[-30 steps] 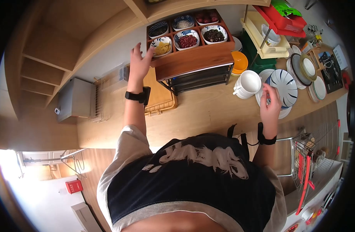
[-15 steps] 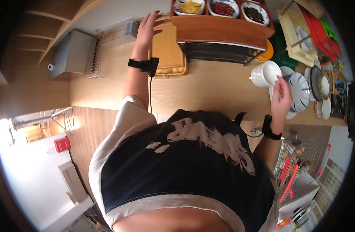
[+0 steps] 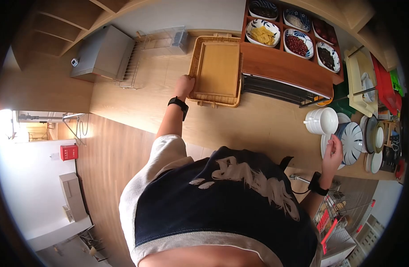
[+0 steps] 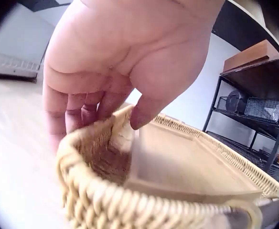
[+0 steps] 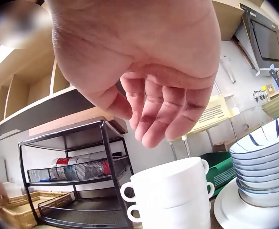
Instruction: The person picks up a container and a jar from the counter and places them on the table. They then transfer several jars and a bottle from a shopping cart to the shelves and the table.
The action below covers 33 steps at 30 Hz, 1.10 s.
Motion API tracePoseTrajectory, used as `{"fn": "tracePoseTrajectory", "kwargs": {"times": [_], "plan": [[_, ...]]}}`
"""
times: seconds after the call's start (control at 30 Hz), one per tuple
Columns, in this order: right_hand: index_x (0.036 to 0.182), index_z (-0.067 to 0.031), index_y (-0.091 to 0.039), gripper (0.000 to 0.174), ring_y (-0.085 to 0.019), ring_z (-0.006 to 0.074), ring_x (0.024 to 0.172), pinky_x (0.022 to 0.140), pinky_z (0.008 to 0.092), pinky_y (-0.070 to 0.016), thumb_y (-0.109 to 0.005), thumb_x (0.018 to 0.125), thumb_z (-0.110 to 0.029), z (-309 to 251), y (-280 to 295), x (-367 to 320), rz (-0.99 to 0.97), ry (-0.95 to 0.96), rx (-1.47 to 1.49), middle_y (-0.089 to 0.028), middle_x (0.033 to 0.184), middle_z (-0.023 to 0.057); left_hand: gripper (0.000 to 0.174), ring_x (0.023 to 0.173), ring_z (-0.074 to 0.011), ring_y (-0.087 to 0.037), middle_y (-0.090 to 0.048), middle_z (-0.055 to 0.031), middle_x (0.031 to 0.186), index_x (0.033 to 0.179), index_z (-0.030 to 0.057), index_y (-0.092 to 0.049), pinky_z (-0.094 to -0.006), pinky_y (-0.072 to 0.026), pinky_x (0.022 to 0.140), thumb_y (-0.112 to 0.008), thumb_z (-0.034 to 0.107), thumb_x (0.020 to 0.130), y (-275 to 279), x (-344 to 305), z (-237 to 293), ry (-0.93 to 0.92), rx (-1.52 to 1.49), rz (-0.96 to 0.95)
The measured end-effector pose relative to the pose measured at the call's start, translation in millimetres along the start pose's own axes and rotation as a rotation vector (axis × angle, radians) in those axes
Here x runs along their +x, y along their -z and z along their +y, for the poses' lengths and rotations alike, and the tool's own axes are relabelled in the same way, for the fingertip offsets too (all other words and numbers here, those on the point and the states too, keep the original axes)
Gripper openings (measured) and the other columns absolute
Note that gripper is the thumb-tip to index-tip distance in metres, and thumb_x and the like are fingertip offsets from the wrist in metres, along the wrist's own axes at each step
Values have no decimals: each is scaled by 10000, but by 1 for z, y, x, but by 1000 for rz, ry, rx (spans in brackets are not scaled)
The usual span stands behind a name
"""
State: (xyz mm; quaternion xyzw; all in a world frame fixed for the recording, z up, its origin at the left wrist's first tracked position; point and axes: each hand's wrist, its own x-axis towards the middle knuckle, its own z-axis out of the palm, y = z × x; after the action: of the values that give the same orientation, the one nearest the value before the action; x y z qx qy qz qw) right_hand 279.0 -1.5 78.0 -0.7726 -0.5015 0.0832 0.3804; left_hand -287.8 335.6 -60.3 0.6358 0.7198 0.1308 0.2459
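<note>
In the head view my left hand [image 3: 185, 86] is at the left edge of a wicker basket [image 3: 204, 98] on the counter. The left wrist view shows the thumb inside the woven rim [image 4: 115, 193] and the fingers outside it, gripping that side. A flat wooden board [image 3: 218, 66] lies inside the basket. My right hand [image 3: 332, 153] hovers beside a stack of white cups [image 3: 320, 122] with side handles. Seen from the right wrist, its fingers [image 5: 151, 133] hang loosely bent above the cups, holding nothing. Blue-striped bowls [image 5: 261, 167] are stacked right of the cups.
A black metal rack [image 5: 72, 181] with a wooden top stands right of the basket. On it, a divided wooden box [image 3: 282, 46] holds bowls of food. Left are a wire rack [image 3: 129, 71] and a grey box [image 3: 109, 53]. More plates [image 3: 377, 138] crowd the right end.
My left hand has come down from near the food bowls to the basket's left side and taken hold of its rim. The right hand stays near the cups. The head view has shifted.
</note>
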Motion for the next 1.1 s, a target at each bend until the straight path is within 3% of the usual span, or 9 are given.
{"fn": "tracePoseTrajectory", "kwargs": {"times": [0.1, 0.13, 0.2, 0.23, 0.33, 0.6, 0.83, 1.07, 1.1], "plan": [[1202, -12, -662, 295, -640, 174, 816, 719, 297, -515, -542, 934, 15, -3, 1, -1, -9, 19, -34, -665, 953, 98, 420, 968, -423, -686, -706, -287, 981, 1057, -14, -732, -490, -544, 852, -682, 367, 887, 25, 34, 0, -84, 186, 17], [1202, -12, -662, 295, -640, 174, 816, 719, 297, -515, -542, 934, 15, -3, 0, -3, -12, 15, -39, -665, 953, 98, 408, 945, -422, -689, -710, -280, 969, 1049, 0, -742, -488, -550, 842, -711, 366, 871, 29, 50, -7, -217, 172, 302], [1191, -14, -666, 266, -644, 175, 810, 706, 301, -513, -555, 949, -10, -3, 2, -9, -24, -2, -42, -679, 980, 101, 399, 933, -425, -689, -716, -259, 984, 1111, 13, -723, -489, -555, 838, -716, 320, 857, 59, 92, -12, -275, 242, 419], [1191, -14, -666, 266, -644, 175, 810, 706, 301, -513, -555, 949, -10, -1, 3, -12, -30, -8, -54, -679, 980, 101, 461, 1089, -421, -635, -681, -286, 1086, 1174, 5, -697, -486, -519, 954, -657, 356, 879, 86, 90, 14, -141, 189, 335], [1188, -16, -665, 240, -649, 179, 798, 691, 304, -513, -572, 969, -44, 3, 8, -22, -69, -59, -94, -692, 1005, 103, 457, 1102, -422, -620, -625, -265, 1237, 1186, 46, -709, -473, -522, 962, -679, 362, 858, 107, 125, 23, -174, 289, 472], [1196, -29, -668, 224, -649, 144, 838, 686, 266, -501, -581, 999, -91, -11, 15, -40, -126, -212, -184, -693, 995, 84, 586, 1306, -347, -512, -530, -129, 1423, 1300, 135, -669, -502, -484, 1009, -641, 539, 875, 91, 153, 73, 99, 663, 246], [1156, -18, -679, 205, -672, 207, 799, 653, 302, -537, -571, 989, -69, -7, 22, -55, -118, -251, -230, -689, 970, 129, 654, 1311, -345, -511, -515, -148, 1417, 1359, 151, -624, -612, -415, 1022, -681, 561, 852, 74, 172, 73, 207, 690, 219], [1149, -22, -673, 228, -678, 258, 799, 650, 339, -551, -583, 939, -30, -9, 20, -63, -74, -256, -229, -691, 964, 154, 797, 1353, -313, -493, -461, -153, 1494, 1421, 202, -576, -549, -398, 1095, -772, 580, 747, 98, 177, 79, 312, 618, 62], [1140, -20, -674, 225, -676, 274, 796, 663, 352, -549, -587, 933, -31, -13, 18, -64, -88, -283, -239, -690, 961, 162, 790, 1380, -343, -473, -455, -187, 1517, 1445, 180, -556, -476, -413, 1115, -739, 564, 779, 105, 163, 92, 317, 594, 27]]}}
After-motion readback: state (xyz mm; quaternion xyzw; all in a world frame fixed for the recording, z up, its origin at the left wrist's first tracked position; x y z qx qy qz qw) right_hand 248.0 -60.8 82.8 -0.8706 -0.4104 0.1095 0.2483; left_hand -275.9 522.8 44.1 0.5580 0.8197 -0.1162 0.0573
